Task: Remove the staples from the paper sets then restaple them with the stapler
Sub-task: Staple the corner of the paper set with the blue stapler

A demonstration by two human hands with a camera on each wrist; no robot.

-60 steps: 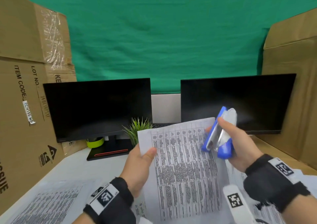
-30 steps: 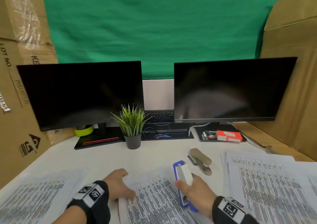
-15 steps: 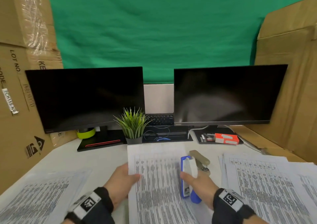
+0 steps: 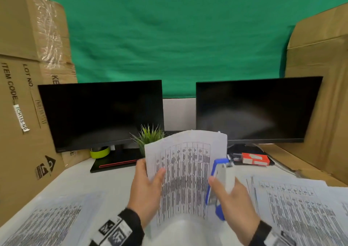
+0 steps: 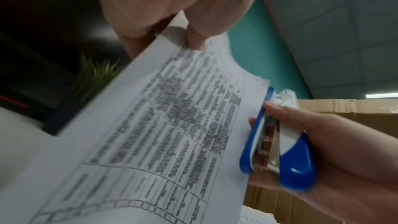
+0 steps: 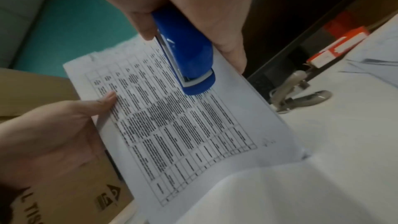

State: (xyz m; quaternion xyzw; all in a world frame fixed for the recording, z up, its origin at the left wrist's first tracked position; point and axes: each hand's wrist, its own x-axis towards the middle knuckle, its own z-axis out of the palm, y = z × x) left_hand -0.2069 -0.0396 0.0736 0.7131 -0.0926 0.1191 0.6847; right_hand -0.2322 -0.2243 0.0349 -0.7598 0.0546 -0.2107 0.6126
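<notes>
Raised above the white tabletop (image 4: 79, 185): a white printed paper set with black table text (image 4: 185, 178), curved and tilted upright. Left hand (image 4: 146, 191) at its 9 o'clock edge, thumb in front, fingers (image 5: 140, 47) behind, pinching the sheets. Right hand (image 4: 232, 204) at 3 o'clock, fingers curled round a blue-and-white plastic stapler (image 4: 218, 183), nose toward 12 o'clock, lying against the set's right edge. More printed sheets (image 4: 301, 204) flat at 4 o'clock. Grey metal staple remover (image 6: 295, 89) on the tabletop beyond the paper set.
</notes>
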